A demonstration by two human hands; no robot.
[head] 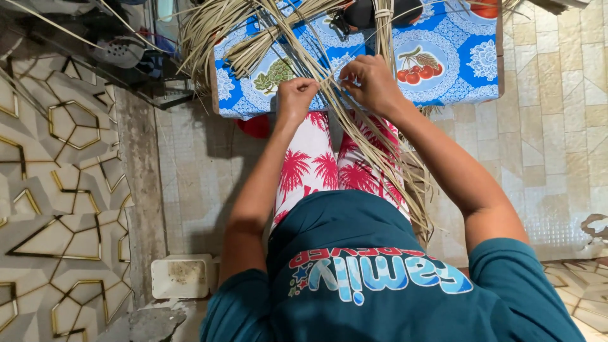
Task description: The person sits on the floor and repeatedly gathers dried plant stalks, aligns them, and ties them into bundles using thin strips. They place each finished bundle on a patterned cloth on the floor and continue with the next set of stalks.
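Thin dry strips (354, 136) are pinched between the clenched fingers of the left hand (295, 94) and right hand (372, 82), crossing just between the fingertips above the table (456, 57). A strip could be snapped or slipped loose if pulled too hard.

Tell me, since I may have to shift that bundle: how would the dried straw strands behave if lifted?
The dried straw strands would probably flop, since they already droop off the table edge over the lap. They look thin and light, so likely easy to lift. Loose ends fan out, so some may slip free unless pinched together, as the left hand and right hand do.
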